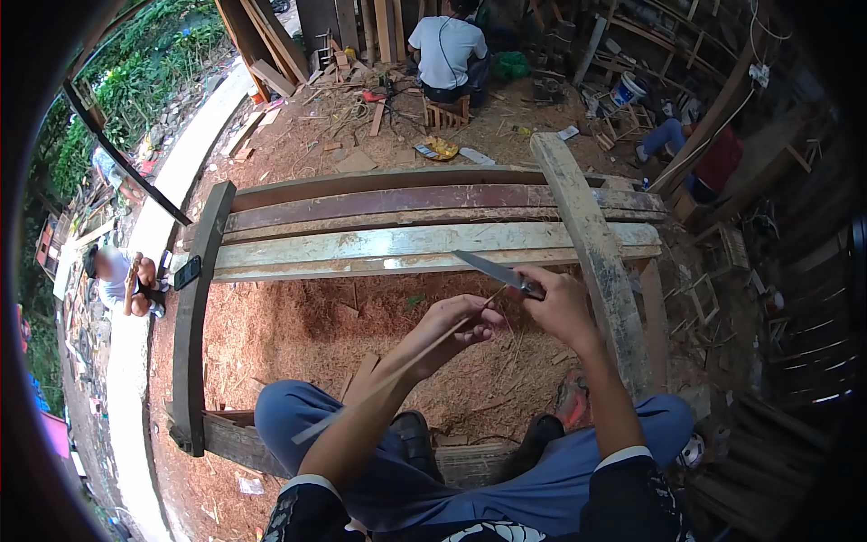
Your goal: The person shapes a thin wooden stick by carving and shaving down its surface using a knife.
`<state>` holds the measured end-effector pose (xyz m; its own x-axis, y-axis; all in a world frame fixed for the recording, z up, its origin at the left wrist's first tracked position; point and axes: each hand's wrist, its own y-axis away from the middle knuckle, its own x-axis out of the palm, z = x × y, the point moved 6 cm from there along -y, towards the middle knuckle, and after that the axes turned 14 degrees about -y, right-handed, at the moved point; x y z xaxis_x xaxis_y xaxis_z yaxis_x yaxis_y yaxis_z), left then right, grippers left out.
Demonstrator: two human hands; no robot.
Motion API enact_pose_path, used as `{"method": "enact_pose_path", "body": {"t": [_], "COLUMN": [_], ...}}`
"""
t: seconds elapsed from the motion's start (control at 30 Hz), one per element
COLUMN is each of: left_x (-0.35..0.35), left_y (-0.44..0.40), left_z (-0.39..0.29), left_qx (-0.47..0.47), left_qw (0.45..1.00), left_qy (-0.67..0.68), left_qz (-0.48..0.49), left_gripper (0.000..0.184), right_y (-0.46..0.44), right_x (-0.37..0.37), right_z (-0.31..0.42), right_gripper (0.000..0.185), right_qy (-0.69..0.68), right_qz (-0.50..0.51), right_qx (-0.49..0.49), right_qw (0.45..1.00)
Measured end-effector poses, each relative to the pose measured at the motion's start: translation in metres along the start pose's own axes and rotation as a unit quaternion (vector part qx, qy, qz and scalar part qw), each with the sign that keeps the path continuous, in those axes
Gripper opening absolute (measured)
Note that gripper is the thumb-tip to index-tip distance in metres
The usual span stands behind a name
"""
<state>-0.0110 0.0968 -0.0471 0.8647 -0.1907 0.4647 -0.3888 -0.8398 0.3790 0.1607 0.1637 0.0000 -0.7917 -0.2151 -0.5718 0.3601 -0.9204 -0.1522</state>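
Observation:
My right hand point(553, 305) is closed around the dark handle of a knife point(490, 268), whose blade points up and to the left. My left hand point(458, 323) pinches a thin wooden strip point(440, 340) between thumb and fingers. The strip runs down and left across my left forearm, and its lower end is pale and blurred. Its upper end lies near the knife handle; whether they touch is hard to tell. Both hands are close together, just in front of the pale plank point(379, 242) of a wooden bench.
A phone point(187, 273) lies on the bench's left beam point(200, 316). A thick plank point(587, 239) slants across the right side. People sit at the back, far right and left. Shavings cover the ground point(298, 343), and a white bucket point(627, 88) stands back right.

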Motion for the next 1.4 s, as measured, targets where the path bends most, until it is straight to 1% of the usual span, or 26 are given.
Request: {"method": "enact_pose_path", "body": {"t": [0.1, 0.2, 0.23, 0.3, 0.33, 0.4, 0.43, 0.53, 0.6, 0.67, 0.8, 0.9, 0.93, 1.0, 1.03, 1.13, 1.17, 1.2, 1.23, 1.27, 1.37, 1.4], "left_x": [-0.006, -0.017, -0.02, -0.024, -0.026, -0.029, -0.028, -0.016, -0.013, -0.014, -0.008, -0.009, -0.008, -0.006, -0.004, 0.002, 0.002, 0.004, 0.006, 0.007, 0.006, 0.009], "left_y": [-0.001, -0.003, -0.005, -0.006, -0.007, -0.011, -0.012, -0.01, -0.009, -0.011, -0.012, -0.023, -0.028, -0.032, -0.034, -0.04, -0.042, -0.043, -0.042, -0.044, -0.044, -0.042], "left_z": [0.002, 0.002, 0.002, 0.001, 0.002, 0.002, 0.001, 0.0, -0.002, -0.005, -0.009, -0.006, -0.007, -0.007, -0.007, -0.005, -0.001, 0.0, 0.001, 0.006, 0.022, 0.027], "left_qx": [-0.029, -0.031, -0.024, 0.004, 0.018, 0.075, 0.104, 0.115, 0.137, 0.149, 0.169, 0.181, 0.191, 0.2, 0.201, 0.203, 0.205, 0.207, 0.184, 0.172, 0.136, 0.121], "left_qw": [0.996, 0.991, 0.99, 0.994, 0.994, 0.985, 0.971, 0.961, 0.958, 0.959, 0.965, 0.964, 0.962, 0.96, 0.961, 0.964, 0.964, 0.965, 0.964, 0.968, 0.977, 0.979], "left_qy": [0.074, 0.125, 0.133, 0.089, 0.068, -0.057, -0.119, -0.181, -0.171, -0.163, -0.135, -0.139, -0.139, -0.135, -0.132, -0.121, -0.118, -0.116, -0.13, -0.127, -0.122, -0.122], "left_qz": [-0.03, -0.037, -0.046, -0.069, -0.079, -0.146, -0.178, -0.177, -0.182, -0.179, -0.15, -0.137, -0.139, -0.14, -0.139, -0.125, -0.119, -0.114, -0.138, -0.131, -0.113, -0.107], "left_gripper": [0.026, 0.031, 0.032, 0.032, 0.032, 0.029, 0.028, 0.026, 0.027, 0.025, 0.023, 0.023, 0.023, 0.023, 0.022, 0.018, 0.018, 0.017, 0.015, 0.016, 0.016, 0.015], "right_y": [0.003, 0.006, 0.006, 0.005, 0.006, 0.008, 0.008, 0.008, 0.01, 0.013, 0.022, 0.024, 0.021, 0.013, 0.012, 0.012, 0.013, 0.015, 0.018, 0.022, 0.035, 0.04], "right_x": [0.013, 0.028, 0.035, 0.048, 0.051, 0.059, 0.063, 0.071, 0.071, 0.075, 0.08, 0.073, 0.065, 0.046, 0.04, 0.015, 0.006, -0.001, -0.009, -0.015, -0.025, -0.026], "right_z": [-0.007, -0.012, -0.019, -0.029, -0.029, -0.024, -0.023, -0.02, -0.013, -0.017, -0.023, -0.026, -0.023, -0.019, -0.02, -0.023, -0.027, -0.024, -0.02, -0.02, -0.025, -0.03], "right_gripper": [0.033, 0.032, 0.03, 0.029, 0.027, 0.027, 0.026, 0.022, 0.019, 0.02, 0.021, 0.024, 0.026, 0.029, 0.031, 0.035, 0.038, 0.039, 0.04, 0.041, 0.035, 0.036], "right_qy": [0.004, -0.048, -0.085, -0.159, -0.222, -0.346, -0.38, -0.458, -0.482, -0.513, -0.551, -0.491, -0.425, -0.285, -0.273, -0.172, -0.124, -0.113, -0.103, -0.094, -0.081, -0.087], "right_qz": [0.06, 0.095, 0.098, 0.103, 0.096, 0.077, 0.068, 0.048, 0.043, 0.055, 0.044, 0.038, 0.052, 0.08, 0.094, 0.12, 0.145, 0.145, 0.144, 0.144, 0.164, 0.179], "right_qx": [0.044, 0.052, 0.062, 0.084, 0.094, 0.115, 0.114, 0.119, 0.131, 0.165, 0.225, 0.211, 0.182, 0.125, 0.136, 0.074, 0.104, 0.101, 0.099, 0.097, 0.052, 0.057], "right_qw": [0.997, 0.993, 0.99, 0.978, 0.966, 0.928, 0.915, 0.88, 0.865, 0.841, 0.802, 0.844, 0.885, 0.947, 0.948, 0.975, 0.976, 0.978, 0.979, 0.98, 0.982, 0.978]}}
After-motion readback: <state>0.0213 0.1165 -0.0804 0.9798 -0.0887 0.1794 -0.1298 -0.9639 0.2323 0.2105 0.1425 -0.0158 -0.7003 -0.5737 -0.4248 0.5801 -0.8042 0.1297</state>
